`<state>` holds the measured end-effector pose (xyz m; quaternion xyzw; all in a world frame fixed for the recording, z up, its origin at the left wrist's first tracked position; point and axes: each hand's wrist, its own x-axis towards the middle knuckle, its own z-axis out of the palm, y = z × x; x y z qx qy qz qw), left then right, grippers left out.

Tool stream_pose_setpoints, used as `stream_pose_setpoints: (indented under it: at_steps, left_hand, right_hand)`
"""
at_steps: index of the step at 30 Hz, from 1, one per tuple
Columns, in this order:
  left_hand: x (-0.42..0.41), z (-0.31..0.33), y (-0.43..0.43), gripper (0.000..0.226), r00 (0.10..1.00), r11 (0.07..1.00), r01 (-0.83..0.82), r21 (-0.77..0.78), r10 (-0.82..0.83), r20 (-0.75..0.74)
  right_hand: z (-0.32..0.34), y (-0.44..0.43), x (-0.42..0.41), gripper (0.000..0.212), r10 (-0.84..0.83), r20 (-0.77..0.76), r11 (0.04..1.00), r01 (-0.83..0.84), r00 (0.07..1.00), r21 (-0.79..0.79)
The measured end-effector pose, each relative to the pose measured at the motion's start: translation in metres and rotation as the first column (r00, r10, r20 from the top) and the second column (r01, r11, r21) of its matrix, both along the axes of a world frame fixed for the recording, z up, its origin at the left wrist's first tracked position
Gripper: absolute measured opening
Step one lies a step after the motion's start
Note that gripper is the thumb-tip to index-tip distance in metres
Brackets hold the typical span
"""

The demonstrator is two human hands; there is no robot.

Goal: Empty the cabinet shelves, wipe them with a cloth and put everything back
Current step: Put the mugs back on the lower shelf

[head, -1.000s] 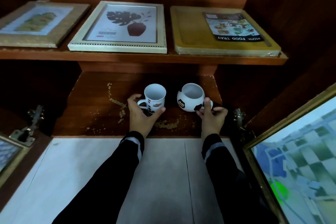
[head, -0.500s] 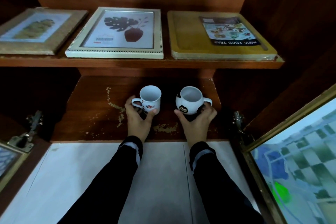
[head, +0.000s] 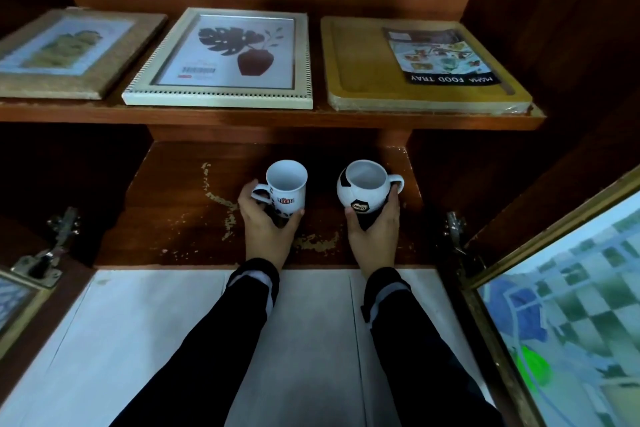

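On the lower cabinet shelf [head: 173, 218] stand two mugs. My left hand [head: 265, 225] grips the plain white mug [head: 287, 189] around its base, with fingers by the handle on its left. My right hand [head: 375, 232] cups the round football-patterned mug [head: 363, 189] from below, thumb on the left and fingers under the handle on its right. Both mugs are upright with nothing visible inside. The upper shelf [head: 242, 118] holds a tan picture frame [head: 69, 52], a white leaf-print frame [head: 225, 59] and a yellow food tray [head: 415, 66], all lying flat.
The lower shelf's surface is scuffed with pale flakes. Open cabinet doors flank it: a glass door with coloured pattern [head: 561, 305] at right, another door edge [head: 20, 288] at left, both with metal hinges. Pale floor tiles [head: 138, 340] lie below.
My right hand has shifted from the football mug's handle side to cupping its body from beneath. Both mugs sit slightly farther back on the lower shelf.
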<state>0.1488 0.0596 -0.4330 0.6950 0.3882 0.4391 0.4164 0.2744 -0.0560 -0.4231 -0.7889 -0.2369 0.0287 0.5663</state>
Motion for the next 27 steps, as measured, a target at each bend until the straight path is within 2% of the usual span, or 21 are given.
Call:
stream_pose_setpoints:
  at_steps: [3,8,27]
  left_hand:
    - [0.0008,0.0012,-0.0007,0.088,1.0,1.0,0.013,0.014,-0.012,-0.011]
    - [0.0001,-0.0008,0.0022,0.082,0.999,1.0,0.021,-0.005,-0.021,-0.042]
    - [0.0002,-0.0026,0.0045,0.084,0.999,1.0,-0.006,-0.022,0.005,-0.037]
  right_hand:
    - [0.0022,0.0016,-0.0003,0.098,-0.029,-0.009,1.0,0.029,1.0,-0.008]
    - [0.0027,0.0037,0.0027,0.096,-0.039,-0.005,0.999,0.039,0.999,-0.003]
    - [0.0042,0.0044,0.0021,0.09,-0.036,0.003,0.999,0.036,0.999,-0.006]
